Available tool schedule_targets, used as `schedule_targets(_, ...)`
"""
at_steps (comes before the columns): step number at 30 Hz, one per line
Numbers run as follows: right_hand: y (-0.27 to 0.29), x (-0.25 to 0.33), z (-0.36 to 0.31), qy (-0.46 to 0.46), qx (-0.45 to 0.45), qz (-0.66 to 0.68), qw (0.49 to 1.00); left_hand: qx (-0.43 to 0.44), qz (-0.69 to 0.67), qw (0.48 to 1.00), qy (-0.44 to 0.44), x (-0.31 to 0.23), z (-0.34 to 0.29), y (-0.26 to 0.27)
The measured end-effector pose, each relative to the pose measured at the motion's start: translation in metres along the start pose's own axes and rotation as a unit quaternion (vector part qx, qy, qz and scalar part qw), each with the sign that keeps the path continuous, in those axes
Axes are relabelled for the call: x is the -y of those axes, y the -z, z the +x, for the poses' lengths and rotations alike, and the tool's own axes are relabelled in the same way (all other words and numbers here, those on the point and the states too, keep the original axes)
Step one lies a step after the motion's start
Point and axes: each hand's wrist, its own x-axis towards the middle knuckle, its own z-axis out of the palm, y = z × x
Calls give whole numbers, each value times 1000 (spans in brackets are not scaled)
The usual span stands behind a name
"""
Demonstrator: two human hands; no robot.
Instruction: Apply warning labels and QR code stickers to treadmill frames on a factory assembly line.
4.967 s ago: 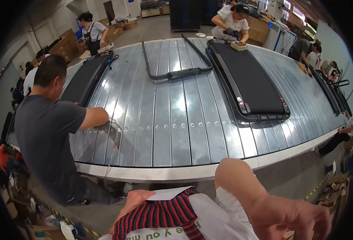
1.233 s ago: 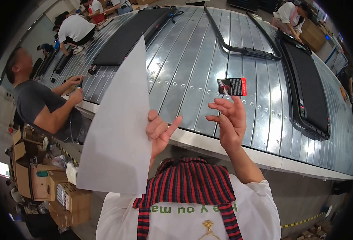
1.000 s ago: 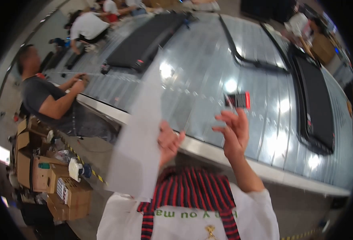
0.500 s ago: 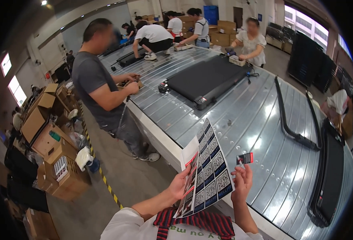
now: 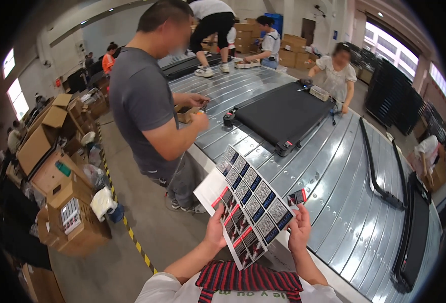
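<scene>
My left hand [image 5: 216,228] grips the left side of some sticker sheets [image 5: 255,194], thumb on top. Rows of square black-and-white code stickers with blue strips cover part of them; red, black and white stickers show on the left part, beside a white backing. At the sheets' right edge, my right hand [image 5: 299,230] is closed, fingertips pinching a small red and black sticker [image 5: 297,196]. Whether those fingers also touch the sheets I cannot tell.
A long metal-slat roller table [image 5: 329,202] carries a black treadmill deck [image 5: 283,113] and a black U-shaped frame [image 5: 379,187]. A co-worker in grey [image 5: 147,96] stands close at left; another in white [image 5: 336,76] works across. Open cartons [image 5: 76,217] crowd the left floor beside yellow-black tape [image 5: 132,235].
My right hand and its sticker have come left and down to the sheets, which now tilt flatter. The view has shifted; the grey-shirted co-worker appears nearer.
</scene>
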Motion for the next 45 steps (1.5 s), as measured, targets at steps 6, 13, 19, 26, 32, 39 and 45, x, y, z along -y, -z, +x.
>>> schedule_targets(6,1,-14,11,91,-72,-134,984,-70,268,938,-209,-36,33,-14)
schedule_targets(13,45,-22,24,27,-209,-146,967,79,617,751,-222,-43,93,-25)
schedule_targets(19,61,-45,70,-8,-269,-147,952,162,707,673,-145,-48,147,-21)
schedule_targets(26,73,-65,123,-65,-295,-140,943,318,782,531,-73,-39,208,-24)
schedule_targets(32,94,-69,134,-92,-353,-117,924,388,830,400,1,-48,284,-11)
schedule_targets(39,88,-70,207,-119,-334,-108,929,436,823,363,29,-45,364,0)
schedule_targets(45,77,-104,293,-177,-288,-103,935,466,839,275,63,-43,442,11)
